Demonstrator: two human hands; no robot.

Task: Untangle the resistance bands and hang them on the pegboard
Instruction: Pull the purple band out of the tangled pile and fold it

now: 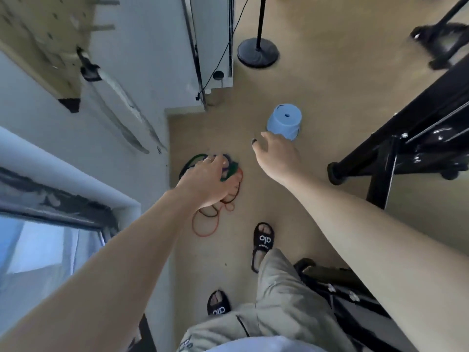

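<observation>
The left hand (205, 181) reaches down with fingers curled into the tangle of bands (215, 196), gripping a green band (229, 171) and a purple strand near the top of the heap; a ring shows on one finger; the fingertips are partly blurred, so which other strands they hold I cannot tell; the right hand (275, 153) hangs free beside it, fingers relaxed and holding nothing, dark polish on a nail, just in front of a blue stool (285, 123)

The bands lie in a heap on the tan floor (317, 92) close to the white wall (121, 118); a red loop (205, 224) trails out toward the person's feet, with dark loops crossing it; a green arc curves out on the wall side of the left hand

The pegboard (43, 39) hangs on the wall, well apart from the heap, pale wood with pegs sticking out, blurred; below and nearer, two feet in black sandals (262, 240) stand on the floor, grey trousers (276, 295) above them; a black metal frame (396, 148) fills the right side; a round black stand base (257, 52) sits farther off, a thin cable running past it; a window (45, 240) shows at lower left
</observation>
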